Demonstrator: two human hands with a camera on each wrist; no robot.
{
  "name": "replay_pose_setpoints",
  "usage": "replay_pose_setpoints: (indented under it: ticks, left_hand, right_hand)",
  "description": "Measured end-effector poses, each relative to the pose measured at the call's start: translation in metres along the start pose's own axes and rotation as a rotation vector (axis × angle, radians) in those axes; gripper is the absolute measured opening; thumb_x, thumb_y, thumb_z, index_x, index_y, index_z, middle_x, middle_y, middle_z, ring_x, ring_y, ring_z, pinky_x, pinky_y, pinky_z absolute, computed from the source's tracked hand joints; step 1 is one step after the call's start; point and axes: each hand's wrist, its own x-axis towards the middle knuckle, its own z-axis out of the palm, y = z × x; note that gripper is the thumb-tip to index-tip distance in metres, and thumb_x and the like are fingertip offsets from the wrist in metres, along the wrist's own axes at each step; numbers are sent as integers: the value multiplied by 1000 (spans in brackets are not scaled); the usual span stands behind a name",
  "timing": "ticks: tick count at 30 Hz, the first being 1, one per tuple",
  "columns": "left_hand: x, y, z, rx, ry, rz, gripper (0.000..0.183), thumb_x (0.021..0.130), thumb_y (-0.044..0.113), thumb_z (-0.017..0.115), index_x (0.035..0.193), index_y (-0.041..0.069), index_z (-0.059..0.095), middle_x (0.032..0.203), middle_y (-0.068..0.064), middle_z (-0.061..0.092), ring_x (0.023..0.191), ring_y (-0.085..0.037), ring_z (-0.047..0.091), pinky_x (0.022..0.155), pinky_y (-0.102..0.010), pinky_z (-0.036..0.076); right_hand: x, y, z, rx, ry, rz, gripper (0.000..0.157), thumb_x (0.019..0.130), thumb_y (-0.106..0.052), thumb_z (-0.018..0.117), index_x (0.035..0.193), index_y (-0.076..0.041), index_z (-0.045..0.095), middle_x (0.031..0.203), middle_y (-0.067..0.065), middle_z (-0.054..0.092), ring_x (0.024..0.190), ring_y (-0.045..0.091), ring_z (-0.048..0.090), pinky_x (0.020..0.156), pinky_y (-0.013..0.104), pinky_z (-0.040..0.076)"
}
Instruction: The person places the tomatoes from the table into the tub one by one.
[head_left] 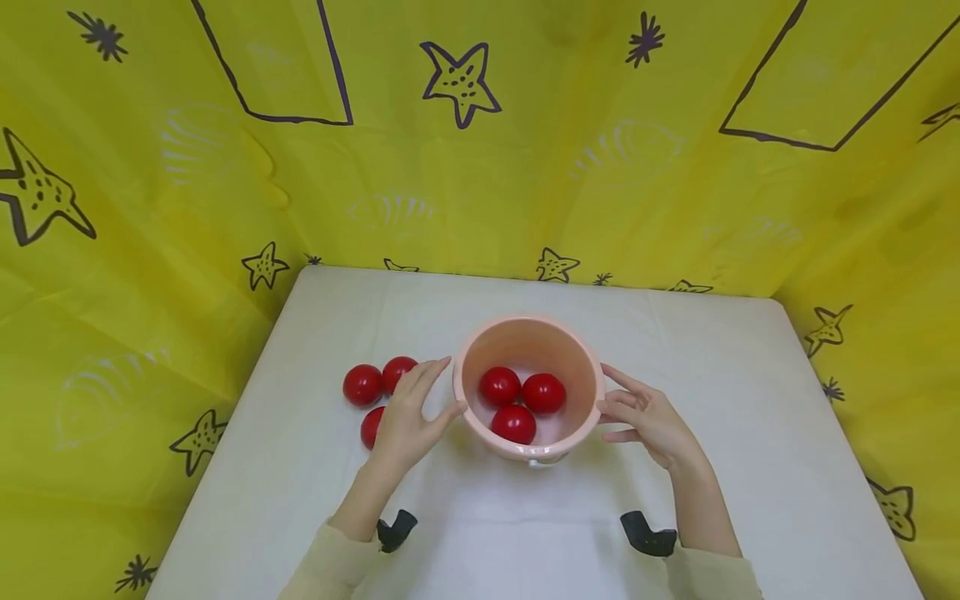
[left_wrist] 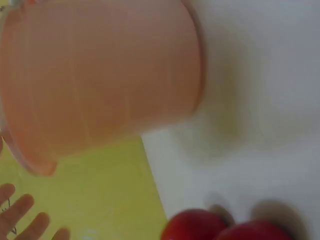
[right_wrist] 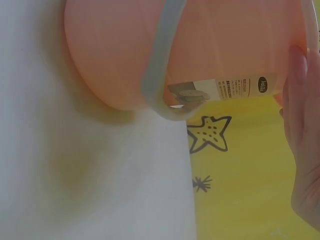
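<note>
at left, can see three red balls (head_left: 362, 385) on the white table (head_left: 262, 471). next, can see the left hand (head_left: 409, 417), with straight, spread fingers and with thumb on rim of the pink bucket (head_left: 528, 343). in the middle, can see this bucket upright, with three more red balls (head_left: 513, 424) inside. last, can see the right hand (head_left: 654, 421), with relaxed fingers, touching the bucket's right side.

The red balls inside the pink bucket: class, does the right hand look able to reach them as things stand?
Probably yes: the right hand touches the pink bucket, and nothing covers the red balls from above, though the hand must clear the rim.
</note>
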Motion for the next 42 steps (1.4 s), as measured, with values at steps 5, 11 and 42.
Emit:
replay_pose_setpoints:
  ticks: [5,11,42]
  left_hand:
    - [-5,-29,-8,385,140,253,69,65,37,80,123,11,55,117,-10,55,109,-29,47,91,-50,43]
    - [-24,-66,-14,530,40,133,77,59,39,82,126,13,53,121,-12,53,112,-32,44,96,-56,33]
    - [-48,-126,-22,555,-122,-69,77,60,48,79,121,6,54,116,-16,56,104,-36,49,91,-57,36]
  right_hand:
    - [0,1,0,4,0,-6,64,89,-11,58,143,-4,25,86,-4,67,80,12,67,65,34,56]
    - [1,1,1,13,-4,-9,64,89,-10,58,143,-3,25,84,-5,66,80,12,67,64,33,56]
    - [1,2,-1,35,-5,-17,65,88,-9,59,143,-3,25,84,-4,66,80,14,67,65,32,56]
